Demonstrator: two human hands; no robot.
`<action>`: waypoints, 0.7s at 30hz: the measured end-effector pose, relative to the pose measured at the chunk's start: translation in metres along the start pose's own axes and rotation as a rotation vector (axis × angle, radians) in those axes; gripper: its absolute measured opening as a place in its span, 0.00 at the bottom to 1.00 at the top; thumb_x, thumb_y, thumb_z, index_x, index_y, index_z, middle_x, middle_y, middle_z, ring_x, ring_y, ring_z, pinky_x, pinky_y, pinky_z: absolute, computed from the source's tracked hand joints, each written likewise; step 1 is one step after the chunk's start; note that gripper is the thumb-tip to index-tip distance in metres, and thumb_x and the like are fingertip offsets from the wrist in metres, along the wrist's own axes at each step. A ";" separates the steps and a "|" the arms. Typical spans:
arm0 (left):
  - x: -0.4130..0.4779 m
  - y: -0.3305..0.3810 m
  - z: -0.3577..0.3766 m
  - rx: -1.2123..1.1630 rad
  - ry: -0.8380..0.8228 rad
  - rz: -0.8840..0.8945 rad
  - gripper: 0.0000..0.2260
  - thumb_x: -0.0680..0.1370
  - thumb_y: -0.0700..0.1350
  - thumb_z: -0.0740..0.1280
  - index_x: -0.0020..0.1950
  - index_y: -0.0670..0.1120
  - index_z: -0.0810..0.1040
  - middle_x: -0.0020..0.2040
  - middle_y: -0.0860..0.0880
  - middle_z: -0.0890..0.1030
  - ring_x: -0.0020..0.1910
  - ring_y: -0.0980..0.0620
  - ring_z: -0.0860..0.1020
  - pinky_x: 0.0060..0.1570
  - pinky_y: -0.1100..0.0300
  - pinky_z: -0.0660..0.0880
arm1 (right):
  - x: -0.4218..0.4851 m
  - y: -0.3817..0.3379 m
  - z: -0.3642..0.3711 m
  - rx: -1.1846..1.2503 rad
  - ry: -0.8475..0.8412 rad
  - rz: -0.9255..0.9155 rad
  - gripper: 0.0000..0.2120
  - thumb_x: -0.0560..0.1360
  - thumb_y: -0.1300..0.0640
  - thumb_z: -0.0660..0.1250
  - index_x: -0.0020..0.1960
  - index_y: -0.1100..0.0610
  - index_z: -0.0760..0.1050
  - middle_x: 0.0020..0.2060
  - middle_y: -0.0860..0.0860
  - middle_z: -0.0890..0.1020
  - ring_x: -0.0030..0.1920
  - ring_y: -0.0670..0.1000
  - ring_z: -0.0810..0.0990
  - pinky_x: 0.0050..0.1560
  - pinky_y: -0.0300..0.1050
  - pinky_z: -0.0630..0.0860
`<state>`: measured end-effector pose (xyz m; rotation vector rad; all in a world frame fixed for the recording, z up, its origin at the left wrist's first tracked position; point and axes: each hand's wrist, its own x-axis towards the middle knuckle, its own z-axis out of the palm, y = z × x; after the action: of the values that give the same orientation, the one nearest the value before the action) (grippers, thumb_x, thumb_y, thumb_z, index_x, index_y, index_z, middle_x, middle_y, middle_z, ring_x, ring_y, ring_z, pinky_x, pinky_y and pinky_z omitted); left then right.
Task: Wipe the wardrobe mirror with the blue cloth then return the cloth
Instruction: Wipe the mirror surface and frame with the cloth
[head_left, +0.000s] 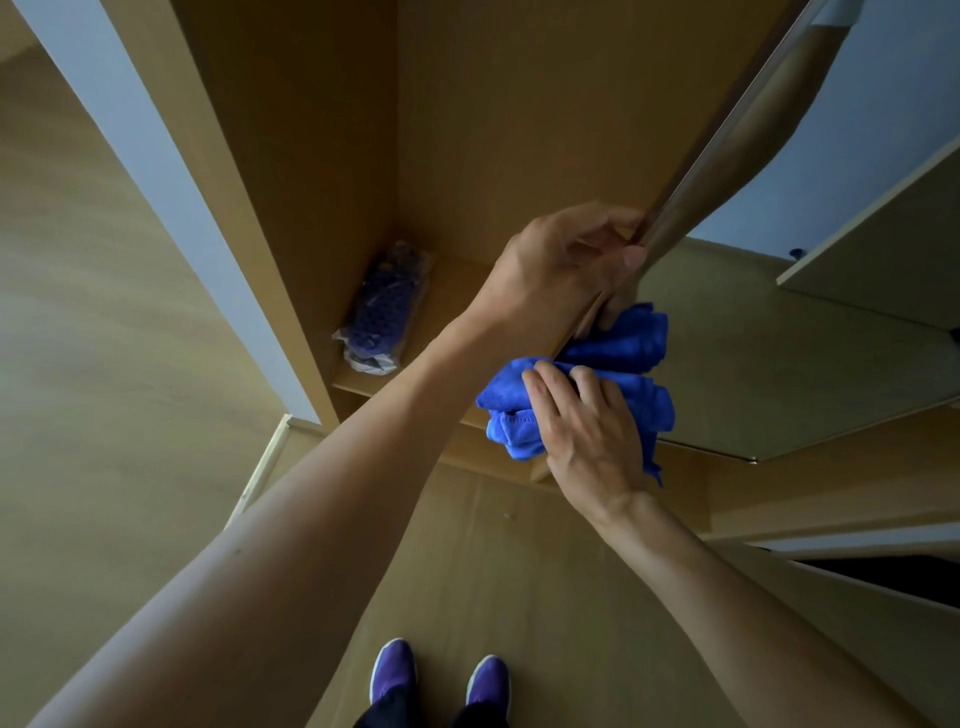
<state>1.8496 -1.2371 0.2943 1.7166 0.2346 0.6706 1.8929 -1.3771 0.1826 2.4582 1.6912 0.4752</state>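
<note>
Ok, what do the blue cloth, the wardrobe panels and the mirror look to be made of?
Blue cloth: likely microfibre or terry, matte; fuzzy pile, stitched hem, soft bunched folds.
Wardrobe panels: light wood-grain board, probably laminate rather than solid wood; flat, even, low sheen.
Mirror: glass by its look, glossy; it reflects the cloth and the room.

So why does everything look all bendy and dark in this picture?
In the head view the wide-angle lens makes the wardrobe walls lean and fan out; in the same view the light is dim, so the wood looks dark; the purple packet on the shelf is blurry; the mirror shows a second copy of the blue cloth.
</note>
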 end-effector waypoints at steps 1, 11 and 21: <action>0.000 -0.001 0.001 0.010 0.016 -0.005 0.09 0.80 0.41 0.68 0.49 0.57 0.79 0.41 0.45 0.85 0.41 0.43 0.82 0.43 0.62 0.78 | -0.001 -0.001 0.008 -0.023 -0.006 -0.016 0.23 0.71 0.68 0.59 0.65 0.58 0.74 0.60 0.51 0.79 0.51 0.55 0.76 0.50 0.50 0.75; 0.001 -0.015 0.004 0.106 0.073 0.072 0.07 0.80 0.46 0.69 0.54 0.58 0.79 0.42 0.64 0.82 0.45 0.64 0.82 0.47 0.66 0.77 | -0.006 -0.025 0.074 -0.138 -0.135 -0.106 0.20 0.69 0.64 0.60 0.59 0.56 0.76 0.53 0.50 0.79 0.51 0.54 0.75 0.50 0.47 0.72; -0.018 -0.038 0.020 0.178 0.087 -0.011 0.10 0.84 0.46 0.64 0.61 0.44 0.80 0.43 0.60 0.80 0.42 0.66 0.78 0.43 0.71 0.71 | -0.047 -0.001 0.102 0.311 -0.135 0.093 0.26 0.57 0.69 0.69 0.55 0.57 0.78 0.47 0.50 0.83 0.45 0.57 0.76 0.43 0.50 0.76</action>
<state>1.8533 -1.2522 0.2503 1.8564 0.3737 0.7350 1.9099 -1.4128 0.0769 2.7185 1.7135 0.0526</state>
